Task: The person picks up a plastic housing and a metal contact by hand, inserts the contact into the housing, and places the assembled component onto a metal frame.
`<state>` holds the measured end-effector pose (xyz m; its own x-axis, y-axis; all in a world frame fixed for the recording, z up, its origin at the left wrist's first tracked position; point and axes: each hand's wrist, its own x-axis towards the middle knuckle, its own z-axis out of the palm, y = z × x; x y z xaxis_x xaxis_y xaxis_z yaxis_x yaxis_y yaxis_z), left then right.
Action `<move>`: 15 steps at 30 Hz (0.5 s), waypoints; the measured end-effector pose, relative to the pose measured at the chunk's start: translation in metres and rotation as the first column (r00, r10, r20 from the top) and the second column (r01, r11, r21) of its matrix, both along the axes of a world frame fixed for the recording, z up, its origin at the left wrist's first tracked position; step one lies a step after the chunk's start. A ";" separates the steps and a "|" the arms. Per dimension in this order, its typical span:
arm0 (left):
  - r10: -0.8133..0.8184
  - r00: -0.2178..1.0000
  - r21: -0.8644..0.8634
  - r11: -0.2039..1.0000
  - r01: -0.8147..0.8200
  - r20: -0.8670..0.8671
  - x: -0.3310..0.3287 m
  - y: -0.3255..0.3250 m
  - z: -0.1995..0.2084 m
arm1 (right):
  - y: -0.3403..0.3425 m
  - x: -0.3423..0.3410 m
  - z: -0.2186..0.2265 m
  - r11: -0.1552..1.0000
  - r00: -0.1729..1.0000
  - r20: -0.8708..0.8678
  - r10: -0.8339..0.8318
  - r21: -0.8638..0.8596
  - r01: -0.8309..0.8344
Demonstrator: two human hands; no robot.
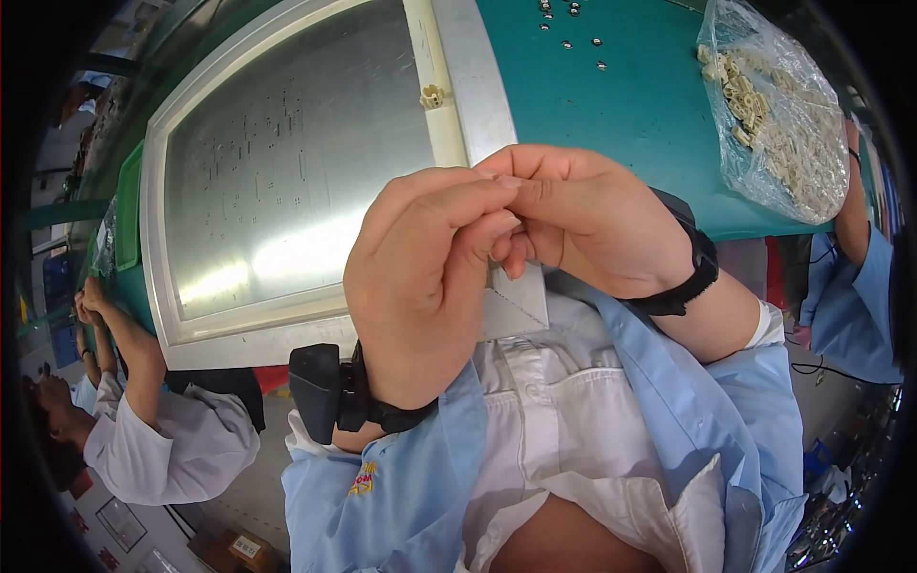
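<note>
My left hand [415, 253] and my right hand [597, 215] meet over the near right corner of a metal-framed panel [482, 76]. Both are closed, fingertips pinched together. Whatever sits between the fingers is hidden behind them. A small cream plastic part [433, 96] rests on the frame's right side, beyond my hands. Several small shiny metal pieces [597, 42] lie scattered on the green table [611, 115] to the right. At the far right is a clear plastic bag [778, 115] full of cream-coloured plastic parts.
Inside the frame is a grey metal sheet [287, 172] with rows of small slots. A green tray [128, 205] stands by its left side. One co-worker [158, 430] sits at the left, another person's arm [853, 205] reaches in beside the bag at the right.
</note>
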<state>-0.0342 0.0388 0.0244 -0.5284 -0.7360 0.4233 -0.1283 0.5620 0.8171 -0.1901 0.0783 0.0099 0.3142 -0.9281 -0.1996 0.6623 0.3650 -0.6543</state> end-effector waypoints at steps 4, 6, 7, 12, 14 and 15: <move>0.005 0.994 -0.030 1.000 -0.009 -0.105 -0.002 -0.003 -0.006 | -0.002 0.001 0.002 1.000 0.999 -0.033 -0.013 -0.023 0.013; 0.005 0.993 -0.033 0.999 -0.009 -0.114 -0.001 -0.004 -0.007 | -0.002 0.001 0.003 1.000 0.999 -0.038 -0.021 -0.016 0.021; 0.006 0.992 -0.038 0.999 -0.011 -0.125 -0.001 -0.004 -0.008 | -0.002 0.001 0.003 1.000 0.999 -0.045 -0.027 -0.011 0.027; 0.028 0.997 -0.051 0.998 -0.032 -0.075 0.001 -0.003 -0.005 | -0.004 0.004 0.002 0.999 0.999 -0.024 -0.038 -0.013 0.038; 0.035 0.997 -0.063 0.997 -0.039 -0.063 0.000 -0.003 -0.007 | -0.004 0.006 0.001 0.999 0.999 -0.020 -0.047 -0.004 0.047; 0.044 0.998 -0.077 0.996 -0.048 -0.050 0.000 -0.003 -0.008 | -0.004 0.007 0.000 0.999 0.998 -0.015 -0.053 0.003 0.053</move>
<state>-0.0342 0.0356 0.0165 -0.4722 -0.7226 0.5048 -0.1173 0.6190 0.7766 -0.1833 0.0747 0.0101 0.2616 -0.9426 -0.2074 0.6712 0.3321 -0.6627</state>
